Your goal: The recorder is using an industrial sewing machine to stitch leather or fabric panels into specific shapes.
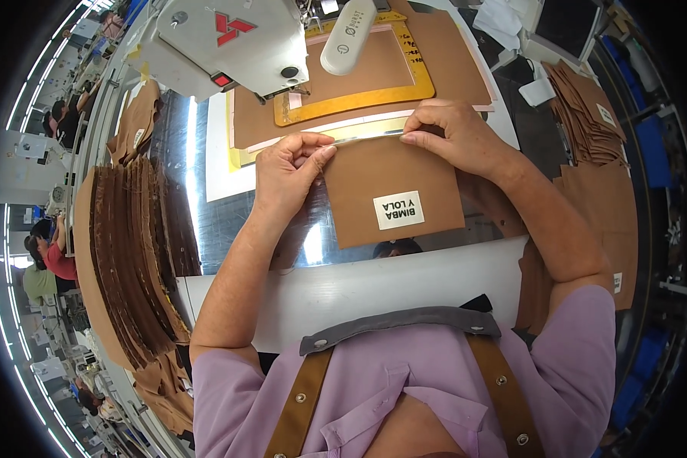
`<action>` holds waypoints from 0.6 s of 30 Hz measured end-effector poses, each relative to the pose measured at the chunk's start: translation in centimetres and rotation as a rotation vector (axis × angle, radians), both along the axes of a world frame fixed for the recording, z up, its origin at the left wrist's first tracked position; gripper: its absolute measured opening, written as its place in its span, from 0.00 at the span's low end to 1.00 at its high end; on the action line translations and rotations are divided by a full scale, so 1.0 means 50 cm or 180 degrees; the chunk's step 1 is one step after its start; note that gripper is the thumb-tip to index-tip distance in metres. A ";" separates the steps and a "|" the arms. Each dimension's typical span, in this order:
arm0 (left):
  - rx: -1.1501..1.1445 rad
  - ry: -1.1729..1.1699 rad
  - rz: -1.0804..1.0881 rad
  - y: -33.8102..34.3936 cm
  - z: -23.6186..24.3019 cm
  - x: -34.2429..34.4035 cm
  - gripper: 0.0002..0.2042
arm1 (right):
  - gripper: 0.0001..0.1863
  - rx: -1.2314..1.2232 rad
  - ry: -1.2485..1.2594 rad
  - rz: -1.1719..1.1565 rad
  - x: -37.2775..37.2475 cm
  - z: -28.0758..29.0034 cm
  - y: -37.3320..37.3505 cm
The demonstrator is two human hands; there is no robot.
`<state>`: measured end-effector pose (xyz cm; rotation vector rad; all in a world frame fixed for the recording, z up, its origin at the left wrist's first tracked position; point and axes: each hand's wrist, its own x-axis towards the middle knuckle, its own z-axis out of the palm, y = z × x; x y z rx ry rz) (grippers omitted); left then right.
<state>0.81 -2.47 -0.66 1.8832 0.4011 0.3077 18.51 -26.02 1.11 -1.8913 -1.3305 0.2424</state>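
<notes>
My left hand point(294, 172) and my right hand point(446, 133) are closed in pinches on the top corners of a brown piece point(393, 168) with a white printed label point(398, 210). A thin pale strip point(366, 137) runs along that edge between my fingertips. The piece overlaps a shiny metal surface point(305, 244). Just beyond my fingers lies a yellow frame template point(425, 76) on brown material point(248, 118) with pink edging, over a white board point(217, 183). The white machine head point(233, 53) hangs above the template's left part.
Stacks of brown pieces stand at left point(126, 259) and right point(588, 122), with more point(603, 229) at lower right. A screen point(561, 23) and white paper point(496, 27) are at back right. Co-workers point(53, 252) sit at machines along the far left. A white ledge point(374, 282) runs before me.
</notes>
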 end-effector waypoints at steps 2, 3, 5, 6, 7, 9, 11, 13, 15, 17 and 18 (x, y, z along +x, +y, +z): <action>-0.0234 -0.0049 0.0007 0.006 -0.005 -0.002 0.06 | 0.10 -0.0028 0.0028 -0.0017 0.001 0.007 -0.007; -0.0475 -0.0097 0.0013 0.008 -0.005 -0.002 0.06 | 0.09 -0.0124 0.0091 -0.0050 0.003 0.010 -0.012; -0.0226 0.0019 0.0016 0.008 0.008 -0.006 0.06 | 0.09 -0.0215 0.0159 -0.0088 0.006 0.015 -0.021; 0.0012 0.0138 0.0018 0.006 0.014 -0.007 0.06 | 0.09 -0.0259 0.0223 -0.0126 0.006 0.017 -0.025; 0.0016 0.0142 0.0012 0.006 0.017 -0.006 0.06 | 0.09 -0.0303 0.0288 -0.0164 0.007 0.016 -0.028; -0.0246 0.0235 0.0268 0.001 0.021 -0.004 0.03 | 0.10 -0.0210 0.0255 -0.0180 0.015 0.007 -0.032; -0.0114 -0.0105 0.0220 0.003 0.010 0.005 0.03 | 0.11 -0.0115 0.0215 -0.0194 0.016 0.008 -0.029; 0.0023 -0.0449 0.0174 0.000 0.006 0.016 0.03 | 0.11 -0.0203 -0.0128 -0.0067 0.007 0.021 -0.008; 0.0604 -0.0672 -0.0012 -0.007 0.004 0.033 0.04 | 0.12 -0.0173 -0.0113 0.0043 -0.006 0.023 0.022; 0.0428 -0.0626 -0.0029 -0.018 0.012 0.042 0.05 | 0.12 0.0109 -0.0231 0.0294 -0.019 0.011 0.058; 0.0258 -0.0585 -0.0013 -0.020 0.013 0.050 0.05 | 0.12 0.0114 -0.0229 0.0269 -0.018 0.012 0.075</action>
